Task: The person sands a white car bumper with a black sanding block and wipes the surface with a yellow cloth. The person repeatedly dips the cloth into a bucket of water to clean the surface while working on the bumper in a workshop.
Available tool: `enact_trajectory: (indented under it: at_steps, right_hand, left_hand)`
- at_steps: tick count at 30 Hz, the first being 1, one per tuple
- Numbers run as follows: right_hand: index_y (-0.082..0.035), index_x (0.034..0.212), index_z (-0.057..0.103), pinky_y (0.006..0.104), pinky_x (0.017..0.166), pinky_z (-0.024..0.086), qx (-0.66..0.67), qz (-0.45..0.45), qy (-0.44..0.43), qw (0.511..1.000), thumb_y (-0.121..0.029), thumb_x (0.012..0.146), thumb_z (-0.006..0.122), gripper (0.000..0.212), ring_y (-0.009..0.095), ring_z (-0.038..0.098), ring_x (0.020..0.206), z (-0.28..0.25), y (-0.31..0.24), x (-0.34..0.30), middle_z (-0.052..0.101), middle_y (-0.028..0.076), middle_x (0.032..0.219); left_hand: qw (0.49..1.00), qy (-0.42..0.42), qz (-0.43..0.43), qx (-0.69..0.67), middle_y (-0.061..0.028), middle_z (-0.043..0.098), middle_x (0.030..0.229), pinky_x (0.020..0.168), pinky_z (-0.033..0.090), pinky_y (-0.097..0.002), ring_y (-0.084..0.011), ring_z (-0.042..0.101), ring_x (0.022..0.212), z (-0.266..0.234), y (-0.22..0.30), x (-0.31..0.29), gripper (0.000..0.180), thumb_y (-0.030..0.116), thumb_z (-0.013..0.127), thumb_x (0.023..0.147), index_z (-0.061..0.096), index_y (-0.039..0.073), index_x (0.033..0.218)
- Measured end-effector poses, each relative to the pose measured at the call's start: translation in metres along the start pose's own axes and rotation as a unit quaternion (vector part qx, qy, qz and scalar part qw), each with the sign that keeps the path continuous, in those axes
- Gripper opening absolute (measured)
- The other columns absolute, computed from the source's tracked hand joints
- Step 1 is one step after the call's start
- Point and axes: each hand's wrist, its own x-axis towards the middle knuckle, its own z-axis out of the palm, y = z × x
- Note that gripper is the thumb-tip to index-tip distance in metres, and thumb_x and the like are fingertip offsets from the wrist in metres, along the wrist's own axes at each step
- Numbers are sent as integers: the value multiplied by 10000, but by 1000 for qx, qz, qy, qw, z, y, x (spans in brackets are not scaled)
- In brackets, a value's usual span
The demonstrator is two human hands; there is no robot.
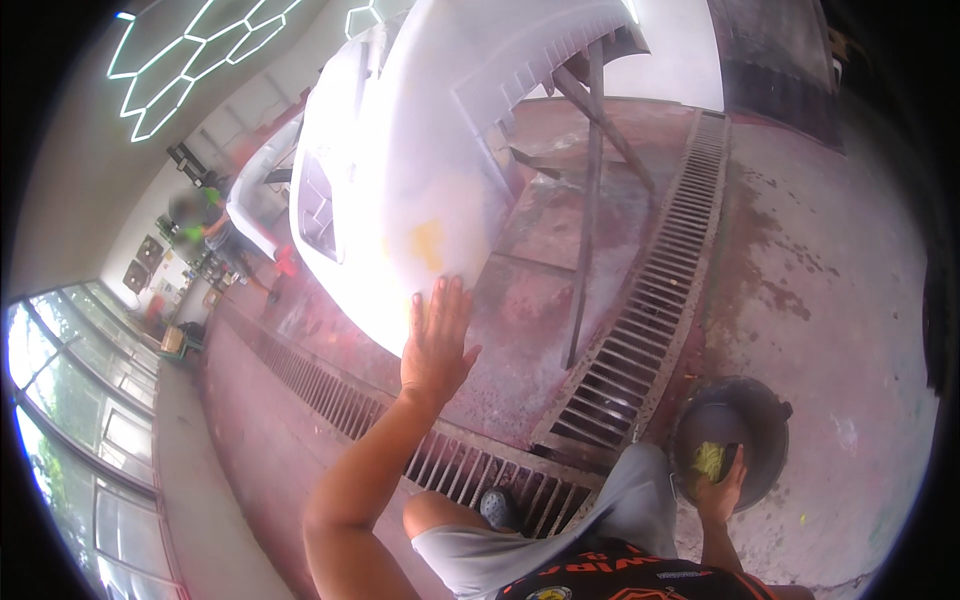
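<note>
A white bumper-like car body panel (400,170) stands in front of me, with a yellow patch (428,245) on its surface. Just below that patch, my left hand (438,335) lies with fingers outstretched against the panel's lower edge, holding nothing. Down at the right, my right hand (722,492) is over the mouth of a dark bucket (765,420). Its fingers close round a crumpled yellow-green wad (709,460), cloth or sponge, and a dark flat piece (731,458) shows beside it. What the dark piece is, I cannot make out.
Metal legs (588,220) of a stand rise under the panel. Floor drain grates (640,320) run along the right and beneath my legs. Another person (215,225) stands at the far left near a cluttered bench. Windows (90,400) line the left wall.
</note>
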Motion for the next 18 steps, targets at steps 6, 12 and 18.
enact_trajectory:
  at_steps: [6, 12, 18]
  right_hand:
    - [-59, 1595, 356, 492, 1111, 444, 57, 42, 86, 994, -6, 755, 750, 929, 447, 523, 1345, 7, 16, 15, 536, 271, 1429]
    - [21, 1568, 374, 395, 1119, 429, 222, 69, 188, 954, -6, 817, 742, 837, 312, 588, 1261, 4, -10, 48, 569, 215, 1416]
    - [23, 1569, 367, 334, 1051, 471, 425, -44, 42, 903, -55, 845, 815, 855, 213, 583, 1208, 34, -158, 75, 579, 147, 1374]
  left_hand:
    - [989, -20, 37, -140, -134, 142, 1754, 1296, 52, -589, -338, 56, 1629, 15, 35, -31, 848, 613, 478, 1030, 211, 139, 1681]
    - [848, 1, 22, -530, -226, 174, 1724, 1268, 171, -617, -455, 69, 1603, 17, 127, -58, 939, 573, 620, 990, 186, 106, 1679]
    - [230, -183, -126, -948, -204, 324, 1661, 1229, 332, -509, -424, 290, 1539, -17, 212, -26, 916, 604, 614, 1002, 243, 76, 1652]
